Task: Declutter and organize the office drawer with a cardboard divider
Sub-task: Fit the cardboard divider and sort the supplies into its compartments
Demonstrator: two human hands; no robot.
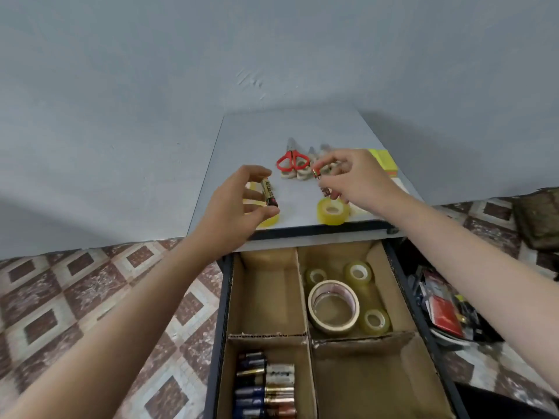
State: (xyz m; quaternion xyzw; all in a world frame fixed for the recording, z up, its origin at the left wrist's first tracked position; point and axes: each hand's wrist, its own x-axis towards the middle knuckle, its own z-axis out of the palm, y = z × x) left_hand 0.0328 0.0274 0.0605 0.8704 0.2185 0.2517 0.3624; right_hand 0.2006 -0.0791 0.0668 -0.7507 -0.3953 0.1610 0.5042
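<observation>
While the left hand (pixel 237 207) pinches a battery (pixel 269 193) by its ends, long axis pointing up-frame, the right hand (pixel 357 179) pinches what may be a second battery (pixel 316 172). Stored batteries (pixel 266 385) lie bottom centre in the cardboard divider (pixel 305 297), below and nearer the left hand.

A single wide-angle view, worn on the person's head, faces forward and tilts down. The open drawer (pixel 223 313) with its cardboard divider (pixel 304 297) lies nearest and runs off the bottom edge. The tabletop (pixel 257 131) sits just beyond at mid-frame, with the wall (pixel 151 71) filling the far upper half. The left forearm (pixel 121 297) and right forearm (pixel 484 261) enter from the near corners, over the tiled floor (pixel 60 313).
</observation>
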